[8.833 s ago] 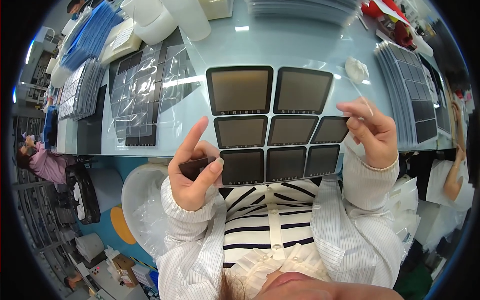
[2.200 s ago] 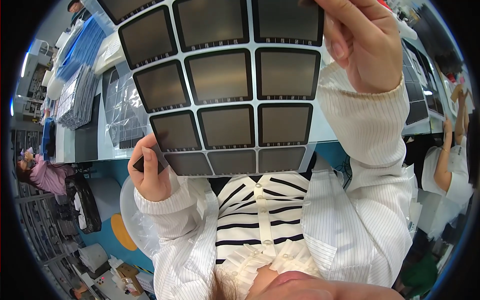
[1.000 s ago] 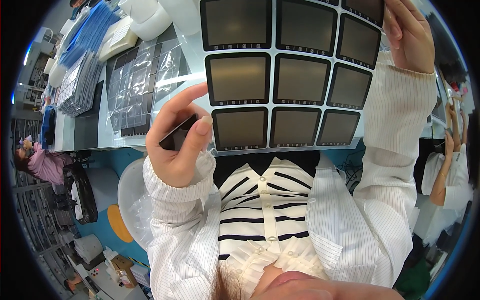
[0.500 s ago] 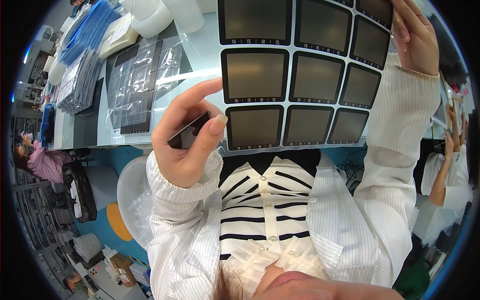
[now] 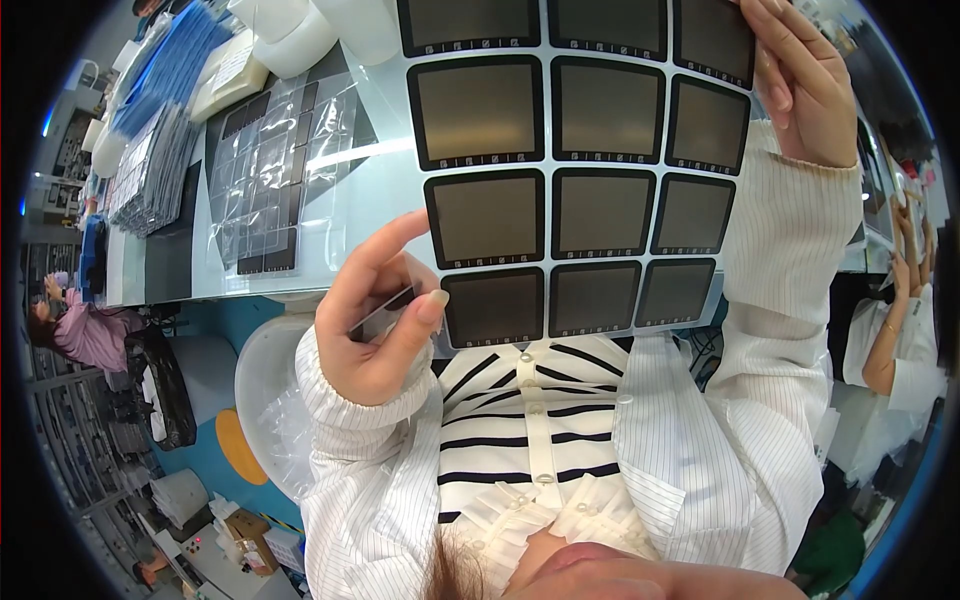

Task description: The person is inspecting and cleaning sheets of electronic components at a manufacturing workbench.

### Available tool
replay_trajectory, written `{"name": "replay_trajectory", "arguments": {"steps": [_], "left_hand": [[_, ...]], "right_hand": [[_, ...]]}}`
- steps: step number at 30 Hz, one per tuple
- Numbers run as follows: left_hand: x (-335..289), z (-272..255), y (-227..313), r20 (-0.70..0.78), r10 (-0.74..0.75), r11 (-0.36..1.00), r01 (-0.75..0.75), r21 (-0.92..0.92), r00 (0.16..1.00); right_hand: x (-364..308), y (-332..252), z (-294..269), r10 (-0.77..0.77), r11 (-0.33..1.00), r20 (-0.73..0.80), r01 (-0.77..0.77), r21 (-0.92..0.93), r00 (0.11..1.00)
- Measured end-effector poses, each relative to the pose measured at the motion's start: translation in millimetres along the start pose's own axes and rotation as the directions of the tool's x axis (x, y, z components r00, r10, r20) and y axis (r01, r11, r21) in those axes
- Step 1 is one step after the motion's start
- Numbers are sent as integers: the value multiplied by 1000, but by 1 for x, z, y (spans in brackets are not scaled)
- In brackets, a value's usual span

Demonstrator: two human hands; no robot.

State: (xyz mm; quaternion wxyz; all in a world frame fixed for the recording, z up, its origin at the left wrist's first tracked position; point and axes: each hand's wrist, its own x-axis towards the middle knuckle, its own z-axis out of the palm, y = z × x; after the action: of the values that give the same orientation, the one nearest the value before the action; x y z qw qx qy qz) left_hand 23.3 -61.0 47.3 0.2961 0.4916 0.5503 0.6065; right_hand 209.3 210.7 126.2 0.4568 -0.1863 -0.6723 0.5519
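Since half a second ago our sheet of dark panels (image 5: 580, 170) lifted slightly; right hand (image 5: 800, 85) grips its far-right edge, left hand (image 5: 385, 320) pinches one peeled-off panel (image 5: 383, 312). Next: set it aside carefully.

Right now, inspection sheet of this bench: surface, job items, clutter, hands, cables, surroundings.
Surface: pale glossy table, glare streaks.
Job's things: clear sheet of dark square panels, held up off the table; small dark piece pinched.
Clutter: bagged panel sheets; stacked sheets; white containers.
Grippers: left hand pinches the small piece beside the sheet's lower left corner; right hand grips the sheet's upper right edge.
Cables: nothing seen.
Surroundings: white bin; co-worker in pink; another person.
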Motion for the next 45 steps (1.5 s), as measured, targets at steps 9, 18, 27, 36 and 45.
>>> {"name": "replay_trajectory", "arguments": {"steps": [9,18,27,36,45], "left_hand": [[-2,-14,-12,-138,10,1000,-8,10,990],[-1,-34,-16,-199,75,995,-60,80,977],[-2,-39,-19,-138,-114,988,98,-117,984],[-12,-40,-37,44,-388,859,378,-345,921],[-21,-36,-31,43,-430,837,416,-354,902]], "right_hand": [[6,14,16,140,979,77,-150,135,987],[15,7,32,189,969,177,-212,122,966],[18,35,32,312,913,197,-351,208,929],[-5,89,17,477,879,180,-462,-119,860],[-10,98,6,460,885,278,-460,-71,843]]}}
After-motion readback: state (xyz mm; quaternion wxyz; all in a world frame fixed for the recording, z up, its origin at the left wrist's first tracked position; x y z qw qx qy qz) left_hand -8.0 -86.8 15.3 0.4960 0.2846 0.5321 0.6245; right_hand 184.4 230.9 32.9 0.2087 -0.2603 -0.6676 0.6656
